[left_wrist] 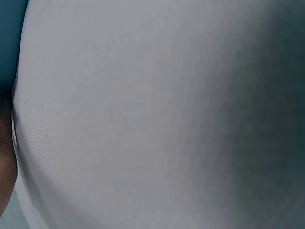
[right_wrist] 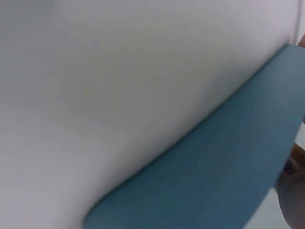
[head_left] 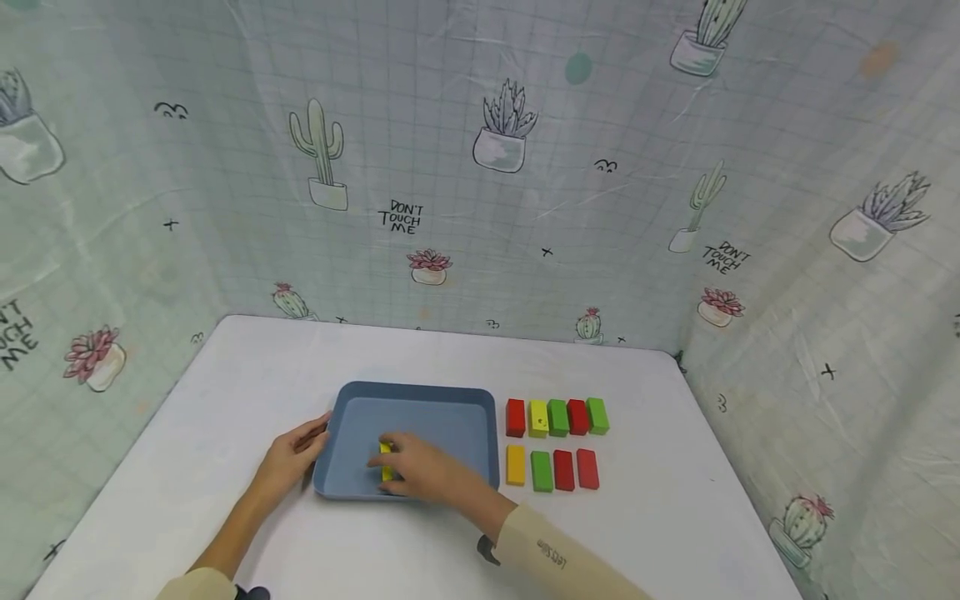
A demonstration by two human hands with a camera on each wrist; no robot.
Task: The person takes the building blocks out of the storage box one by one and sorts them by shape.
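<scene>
In the head view, a blue-grey tray (head_left: 420, 400) lies on the white table. My left hand (head_left: 288, 462) is at its left side, fingertips touching the outer edge. My right hand (head_left: 420, 468) reaches over the tray's inside, with thumb and fingers about a yellow block (head_left: 387, 450), pinching it near the tray floor. The fingers partly cover this block. The left wrist view catches only a sliver of the left hand (left_wrist: 5, 167) beside the blue tray wall (left_wrist: 10, 43). At the right edge of the right wrist view, part of the right hand (right_wrist: 293, 195) shows beside the tray (right_wrist: 200, 167).
Right of the tray stand two rows of blocks. The back row has red (head_left: 515, 418), yellow (head_left: 538, 419) and green ones; the front row has yellow (head_left: 515, 465), green (head_left: 542, 472) and red (head_left: 564, 471) ones. Cactus-printed cloth (head_left: 420, 167) hangs behind and beside the table (head_left: 300, 350).
</scene>
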